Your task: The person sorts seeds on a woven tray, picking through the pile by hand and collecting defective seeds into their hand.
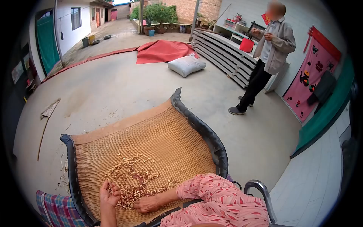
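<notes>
A large woven winnowing basket [181,140] with a black-wrapped rim lies before me. Scattered on its weave is a pile of peanuts [130,170], mostly tan pods with some dark red kernels among them. My left hand [110,193] is raised at the pile's left edge, palm turned up and fingers curled in; whatever they hold is too small to make out. Lower down, my right hand [147,204] rests back-up on the near side of the peanuts. Its fingers are bent together against them, and their tips are hidden.
A person [270,49] stands at the right beside stacked grey boards [227,56]. Farther off lie a white sack [186,66] and red cloth [162,51]. A stick [44,132] is on the floor at left; a metal chair arm [261,185] is beside me.
</notes>
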Motion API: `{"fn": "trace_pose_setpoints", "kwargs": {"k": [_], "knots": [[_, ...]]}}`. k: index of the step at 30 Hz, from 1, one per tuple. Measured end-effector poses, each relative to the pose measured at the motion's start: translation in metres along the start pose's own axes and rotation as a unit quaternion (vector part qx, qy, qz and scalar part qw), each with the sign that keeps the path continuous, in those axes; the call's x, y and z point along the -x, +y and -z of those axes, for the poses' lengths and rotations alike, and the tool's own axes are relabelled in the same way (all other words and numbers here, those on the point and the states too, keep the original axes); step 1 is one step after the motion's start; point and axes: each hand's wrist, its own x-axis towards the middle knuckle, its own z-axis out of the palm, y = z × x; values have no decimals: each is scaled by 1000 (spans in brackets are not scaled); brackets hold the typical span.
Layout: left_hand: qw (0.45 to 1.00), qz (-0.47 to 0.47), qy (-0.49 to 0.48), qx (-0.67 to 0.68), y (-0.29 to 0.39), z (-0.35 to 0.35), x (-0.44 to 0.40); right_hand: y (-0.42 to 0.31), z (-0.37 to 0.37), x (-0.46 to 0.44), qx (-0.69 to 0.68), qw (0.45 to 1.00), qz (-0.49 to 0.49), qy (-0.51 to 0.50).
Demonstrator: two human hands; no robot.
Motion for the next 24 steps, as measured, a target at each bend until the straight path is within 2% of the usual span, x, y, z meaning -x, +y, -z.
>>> {"fn": "trace_pose_setpoints", "kwargs": {"k": [6, 11, 15, 24], "knots": [[1000, 9, 2, -9, 4, 8, -6, -4, -11, -1, 46, 997, -1, 55], [1000, 7, -18, -5, 3, 6, -2, 0, -5, -2, 4, 1000, -15, 20], [1000, -12, 4, -9, 0, 3, 0, 4, -10, -4, 12, 999, -42, -29], [1000, -12, 21, 1, -3, 0, 1, -7, -16, -4, 73, 995, -61, 35]]}}
